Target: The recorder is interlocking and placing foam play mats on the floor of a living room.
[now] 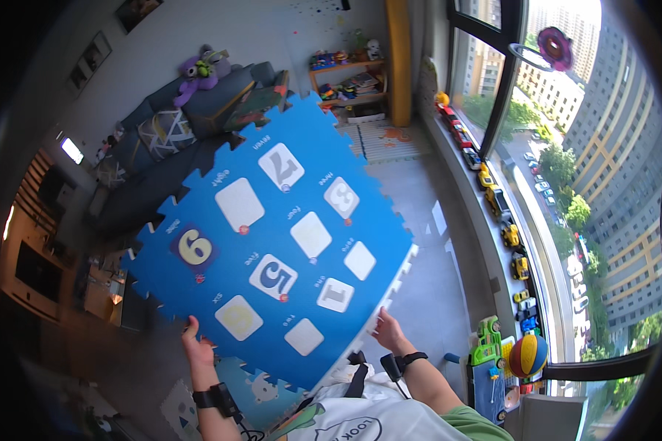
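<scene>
A large blue foam puzzle mat [276, 228] with jagged interlocking edges is held up in front of me, tilted. It has rows of pale square insets, some with number shapes in them, and small printed words beside them. My left hand [199, 348] is at its lower left edge, thumb raised and the other fingers partly hidden at the rim. My right hand [391, 332] grips the lower right edge, its fingers partly out of sight. Dark straps with small devices circle both wrists. Beneath the mat, a light blue mat with a white animal figure [263, 386] lies on the floor.
A dark sofa [176, 151] with a purple plush toy [191, 76] stands at the far left. A toy shelf [349, 84] is at the back. Toy vehicles [496, 202] line the windowsill on the right. A striped ball [528, 356] and a green toy truck [485, 342] are near my right arm.
</scene>
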### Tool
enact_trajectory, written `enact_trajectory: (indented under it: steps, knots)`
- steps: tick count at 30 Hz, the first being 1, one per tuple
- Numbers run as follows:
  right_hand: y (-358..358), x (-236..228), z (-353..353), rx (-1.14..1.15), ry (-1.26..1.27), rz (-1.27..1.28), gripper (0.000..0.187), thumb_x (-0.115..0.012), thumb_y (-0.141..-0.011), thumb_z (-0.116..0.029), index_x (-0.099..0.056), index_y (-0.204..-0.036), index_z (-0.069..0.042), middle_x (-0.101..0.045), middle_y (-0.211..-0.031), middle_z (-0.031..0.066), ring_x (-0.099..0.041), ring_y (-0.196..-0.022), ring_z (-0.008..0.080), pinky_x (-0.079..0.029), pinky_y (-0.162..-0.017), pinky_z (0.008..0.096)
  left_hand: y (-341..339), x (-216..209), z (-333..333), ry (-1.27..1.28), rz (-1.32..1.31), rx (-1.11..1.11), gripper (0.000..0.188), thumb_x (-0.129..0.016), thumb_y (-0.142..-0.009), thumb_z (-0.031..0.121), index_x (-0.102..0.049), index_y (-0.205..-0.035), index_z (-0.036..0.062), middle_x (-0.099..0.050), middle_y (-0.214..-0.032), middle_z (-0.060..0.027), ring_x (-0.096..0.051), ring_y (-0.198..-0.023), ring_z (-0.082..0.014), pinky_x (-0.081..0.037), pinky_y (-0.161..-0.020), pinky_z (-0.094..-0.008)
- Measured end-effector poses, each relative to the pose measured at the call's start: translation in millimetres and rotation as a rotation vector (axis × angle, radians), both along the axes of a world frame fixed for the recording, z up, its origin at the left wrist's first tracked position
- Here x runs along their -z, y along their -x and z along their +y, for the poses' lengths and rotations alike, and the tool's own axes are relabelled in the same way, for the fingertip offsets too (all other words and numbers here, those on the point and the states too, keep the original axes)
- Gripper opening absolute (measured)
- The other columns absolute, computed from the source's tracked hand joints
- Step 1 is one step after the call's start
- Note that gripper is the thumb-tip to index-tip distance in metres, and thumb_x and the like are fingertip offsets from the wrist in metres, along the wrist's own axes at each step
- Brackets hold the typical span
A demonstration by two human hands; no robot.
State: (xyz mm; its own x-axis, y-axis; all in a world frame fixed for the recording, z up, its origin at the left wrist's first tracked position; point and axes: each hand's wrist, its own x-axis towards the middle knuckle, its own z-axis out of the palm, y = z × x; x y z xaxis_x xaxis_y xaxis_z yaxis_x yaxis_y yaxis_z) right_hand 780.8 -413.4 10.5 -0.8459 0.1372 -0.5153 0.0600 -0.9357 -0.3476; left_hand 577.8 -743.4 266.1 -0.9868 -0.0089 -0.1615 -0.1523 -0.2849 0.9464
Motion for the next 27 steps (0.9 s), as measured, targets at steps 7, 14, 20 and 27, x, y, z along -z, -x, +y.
enact_trajectory:
  steps: [7,14,20,27]
  knots:
    - [20.4,-12.7,9.7,-0.023,-0.014,-0.135,0.048,-0.04,-0.088,-0.038,-0.034,-0.124,-0.007,-0.042,-0.125,0.0055,-0.041,-0.112,0.0234,-0.03,-0.096,0.042,46.9,30.1,1.8,-0.026,-0.105,0.13,0.029,-0.064,-0.076,0.027,-0.055,-0.097,0.0087,-0.058,-0.084,-0.0014,-0.054,-0.069,-0.0119,-0.042,-0.051,-0.0254]
    - [14.4,-9.9,40.8,0.004,-0.042,-0.1,0.049,-0.036,-0.09,-0.038,-0.031,-0.127,-0.008,-0.038,-0.128,0.006,-0.036,-0.117,0.0238,-0.027,-0.098,0.0425,73.2,29.2,81.3,0.02,-0.073,0.117,0.021,-0.063,-0.076,0.026,-0.055,-0.085,0.01,-0.058,-0.067,0.0,-0.053,-0.053,-0.011,-0.037,-0.044,-0.0236]
    - [22.6,3.1,86.3,-0.197,-0.117,-0.34,0.054,-0.042,-0.087,-0.04,-0.033,-0.124,-0.003,-0.037,-0.129,0.0099,-0.037,-0.116,0.0255,-0.028,-0.097,0.041,89.1,24.8,152.4,0.084,-0.048,0.191,0.02,-0.062,-0.077,0.022,-0.053,-0.09,0.009,-0.058,-0.072,-0.0005,-0.055,-0.056,-0.0108,-0.036,-0.042,-0.0228]
    - [58.2,58.5,155.9,-0.216,-0.051,-0.346,0.054,-0.038,-0.09,-0.034,-0.024,-0.127,0.003,-0.034,-0.129,0.0162,-0.036,-0.117,0.0311,-0.029,-0.097,0.047,115.5,43.8,219.1,0.121,-0.064,0.195,0.019,-0.058,-0.078,0.012,-0.051,-0.095,0.0077,-0.058,-0.082,-0.0021,-0.056,-0.061,-0.0111,-0.04,-0.051,-0.0217]
